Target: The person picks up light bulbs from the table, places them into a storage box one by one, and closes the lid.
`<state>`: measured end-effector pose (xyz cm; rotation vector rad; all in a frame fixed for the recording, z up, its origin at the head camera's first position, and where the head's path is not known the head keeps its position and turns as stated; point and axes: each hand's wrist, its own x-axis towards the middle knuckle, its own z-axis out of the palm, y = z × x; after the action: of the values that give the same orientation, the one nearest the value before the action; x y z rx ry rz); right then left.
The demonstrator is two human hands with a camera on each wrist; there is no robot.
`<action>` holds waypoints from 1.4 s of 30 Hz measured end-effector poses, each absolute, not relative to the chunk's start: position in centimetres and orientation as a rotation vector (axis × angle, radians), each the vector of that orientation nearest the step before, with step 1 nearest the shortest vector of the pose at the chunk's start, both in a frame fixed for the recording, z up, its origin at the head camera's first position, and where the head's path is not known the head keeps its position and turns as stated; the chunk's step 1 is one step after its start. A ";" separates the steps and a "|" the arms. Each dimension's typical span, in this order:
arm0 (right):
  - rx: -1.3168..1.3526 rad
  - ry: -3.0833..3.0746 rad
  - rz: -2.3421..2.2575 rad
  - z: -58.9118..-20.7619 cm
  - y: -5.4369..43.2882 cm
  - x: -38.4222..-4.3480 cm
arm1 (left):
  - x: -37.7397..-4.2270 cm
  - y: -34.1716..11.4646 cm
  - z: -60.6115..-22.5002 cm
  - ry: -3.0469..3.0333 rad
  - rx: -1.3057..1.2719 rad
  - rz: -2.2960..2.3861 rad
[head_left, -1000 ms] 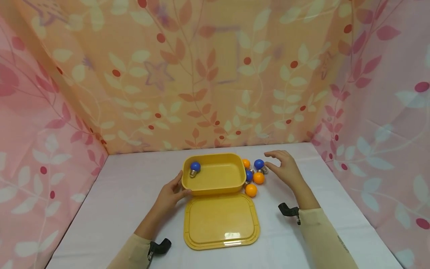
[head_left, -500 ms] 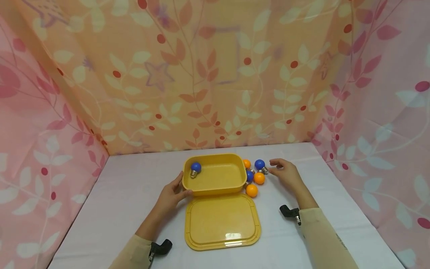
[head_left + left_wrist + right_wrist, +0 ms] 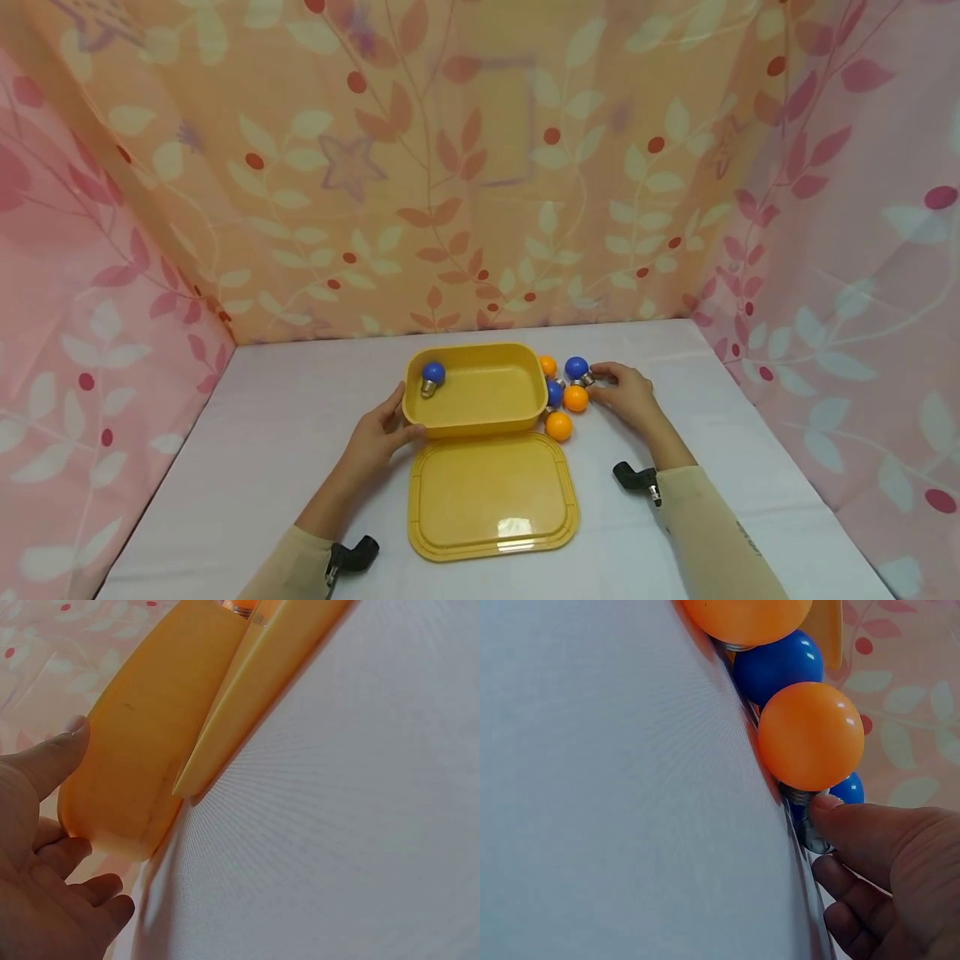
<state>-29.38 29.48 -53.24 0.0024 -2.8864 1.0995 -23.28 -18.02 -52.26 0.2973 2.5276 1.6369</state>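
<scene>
Although the right wrist view hides the forefinger behind the thumb, the right hand [image 3: 630, 400] seems to have those two pinched together on the metal cap of a blue bulb [image 3: 576, 367], just off the right end of the yellow box [image 3: 483, 385]. That bulb lies to the right of the box's far half, ahead and to the left of the hand; its long axis runs on a slant, cap at the fingertips, globe farther off and toward the box. The right hand is much the nearer one, for the left hand [image 3: 378, 433] is at the box's opposite end, thumb and fingers curved round the near left corner and touching the wall. Close by the pinched bulb, on the person's side of it, sits an orange bulb [image 3: 576, 399]; between that pair and the box are a second blue bulb [image 3: 555, 392] and a second orange bulb [image 3: 548, 366], while a third orange bulb [image 3: 558, 427] lies off the box's near right corner. Inside the box, toward its left end, is one more blue bulb [image 3: 433, 372]. The lid [image 3: 492, 492] lies flat in front of the box. Underneath is a white tablecloth [image 3: 300, 392], and behind and to both sides of the box rise leaf-patterned hangings [image 3: 480, 208].
</scene>
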 end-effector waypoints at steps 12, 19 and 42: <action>-0.022 -2.781 1.003 -53.6 28.5 -29.3 | -23.3 -18.1 -52.2 2.513 0.308 1.660; -0.038 -2.751 0.998 -54.1 28.7 -29.4 | -23.4 -18.0 -52.1 2.521 0.313 1.662; -0.101 -2.654 1.195 -53.8 29.0 -29.1 | -23.4 -17.9 -52.3 2.559 0.275 1.632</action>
<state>-29.12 28.99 -53.84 -0.1008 -2.6542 1.1949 -23.39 -17.93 -52.26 0.2746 2.5586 1.6320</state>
